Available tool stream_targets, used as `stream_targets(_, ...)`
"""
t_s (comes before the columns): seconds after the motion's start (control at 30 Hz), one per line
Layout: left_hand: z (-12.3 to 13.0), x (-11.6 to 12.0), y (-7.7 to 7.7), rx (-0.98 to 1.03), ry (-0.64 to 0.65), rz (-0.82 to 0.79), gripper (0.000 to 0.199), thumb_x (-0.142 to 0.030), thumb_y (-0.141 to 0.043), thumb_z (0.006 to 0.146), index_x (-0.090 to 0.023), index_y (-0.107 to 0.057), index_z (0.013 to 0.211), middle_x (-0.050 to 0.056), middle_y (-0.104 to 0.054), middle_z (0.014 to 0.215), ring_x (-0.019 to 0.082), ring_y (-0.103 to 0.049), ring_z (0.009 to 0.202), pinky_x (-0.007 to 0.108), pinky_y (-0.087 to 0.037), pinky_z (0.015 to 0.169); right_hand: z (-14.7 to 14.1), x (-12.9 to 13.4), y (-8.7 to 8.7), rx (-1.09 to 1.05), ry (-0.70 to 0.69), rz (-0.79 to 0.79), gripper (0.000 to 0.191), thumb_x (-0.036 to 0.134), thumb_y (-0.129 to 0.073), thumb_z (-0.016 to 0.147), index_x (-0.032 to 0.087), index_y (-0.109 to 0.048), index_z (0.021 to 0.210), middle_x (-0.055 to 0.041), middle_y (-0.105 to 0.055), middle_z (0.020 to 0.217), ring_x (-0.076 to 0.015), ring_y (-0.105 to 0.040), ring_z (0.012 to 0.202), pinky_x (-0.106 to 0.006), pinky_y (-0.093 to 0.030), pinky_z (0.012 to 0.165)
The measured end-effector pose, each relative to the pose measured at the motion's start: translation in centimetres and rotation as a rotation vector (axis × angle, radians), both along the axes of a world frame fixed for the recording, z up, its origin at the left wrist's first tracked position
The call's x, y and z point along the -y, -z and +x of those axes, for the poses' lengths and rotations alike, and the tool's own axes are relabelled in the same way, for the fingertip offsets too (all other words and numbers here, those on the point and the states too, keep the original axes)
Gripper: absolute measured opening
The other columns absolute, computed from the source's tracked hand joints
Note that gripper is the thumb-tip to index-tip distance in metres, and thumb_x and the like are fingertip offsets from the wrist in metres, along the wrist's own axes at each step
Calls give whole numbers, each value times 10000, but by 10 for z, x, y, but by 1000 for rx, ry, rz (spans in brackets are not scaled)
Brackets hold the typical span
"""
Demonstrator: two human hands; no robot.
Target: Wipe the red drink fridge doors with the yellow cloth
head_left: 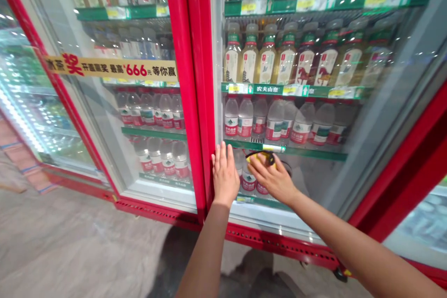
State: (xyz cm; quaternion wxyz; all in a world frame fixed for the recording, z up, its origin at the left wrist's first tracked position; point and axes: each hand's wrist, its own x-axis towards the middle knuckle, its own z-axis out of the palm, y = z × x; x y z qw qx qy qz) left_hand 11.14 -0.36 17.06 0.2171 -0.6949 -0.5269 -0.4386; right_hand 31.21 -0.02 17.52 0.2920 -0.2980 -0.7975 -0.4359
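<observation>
My left hand [226,176] lies with its fingers stretched out against the red door frame [200,102] and the edge of the glass. To its right, my right hand [274,179] has its fingers around a small yellow-and-black tape measure [260,156], held at the glass door. A black strap loops beside it, and the fingers cover part of its body. Behind the glass, water bottles [248,181] with red-and-white labels stand on the low shelf, partly hidden by my hands. More water bottles [275,121] fill the shelf above.
Tea bottles [286,56] line a higher shelf, above a green price strip [296,90]. The left glass door carries a yellow banner [115,69]. A red perforated base [279,247] runs along the grey floor [70,242]. Another lit cooler [24,88] stands at the left.
</observation>
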Motion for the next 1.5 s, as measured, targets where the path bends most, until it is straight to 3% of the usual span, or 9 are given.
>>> stream_targets(0.1,6,-2,0,2,-2,-4,731,-44,-407,942,-147,-176,1629,210,-220,1689,305,-128,1584,590,-266,1253,0,-6,-11,90,-42,-17,510,120,-495,982,239,-507,1478,-68,-543,1541,-255,-480,1419,-495,-332,1191)
stream_targets(0.23,20,-1,1,-18,53,-18,739,-143,-479,975,-154,-146,1635,220,-186,1695,317,-118,1585,601,-252,1250,17,-11,-41,-159,105,64,497,172,-502,1016,294,-488,1498,-62,-516,1565,-252,-415,1476,-490,-250,1215)
stream_targets(0.47,35,0,2,-69,154,-40,896,-216,-633,934,-189,-85,1642,240,-106,1706,348,-48,1588,638,-227,1238,38,5,-5,-14,101,85,444,156,-483,1004,262,-570,1426,-53,-587,1502,-246,-464,1436,-496,-214,1238)
stream_targets(0.7,59,-3,7,-16,168,-70,1023,-201,-725,874,-237,-49,1641,251,-4,1711,395,26,1579,689,-231,1211,56,-3,-35,-197,145,37,555,171,-522,999,313,-450,1531,-69,-505,1572,-258,-394,1496,-491,-226,1225)
stream_targets(0.9,69,-1,6,-85,163,-101,1085,-178,-775,826,-224,-61,1641,268,6,1705,407,59,1573,712,-222,1196,68,13,6,-149,161,46,513,159,-500,994,293,-507,1489,-69,-585,1502,-251,-449,1455,-504,-206,1241)
stream_targets(1.1,84,1,3,-110,160,-111,1105,-152,-804,789,-195,-96,1636,292,-24,1696,409,67,1571,729,-192,1191,81,4,-32,-177,188,56,540,172,-505,1002,315,-463,1521,-63,-510,1570,-258,-431,1463,-494,-230,1220)
stream_targets(1.23,93,3,3,-150,173,-107,1067,-137,-774,808,-210,-107,1638,266,-40,1704,399,61,1573,721,-199,1197,107,16,-12,-399,285,108,558,123,-494,985,302,-485,1513,-97,-577,1507,-265,-445,1456,-490,-238,1202)
stream_targets(1.33,99,4,6,-214,197,-107,1011,-65,-706,821,-264,-143,1635,212,-64,1718,377,39,1578,719,-192,1203,110,24,11,-265,263,85,501,138,-498,988,274,-540,1469,-93,-622,1459,-265,-474,1429,-497,-226,1213)
stream_targets(1.5,109,5,13,-264,167,-107,975,31,-600,805,-266,-173,1631,182,-88,1721,356,47,1578,712,-212,1204,112,15,-11,-119,199,92,450,186,-543,995,293,-572,1432,-46,-584,1505,-254,-480,1423,-473,-213,1228)
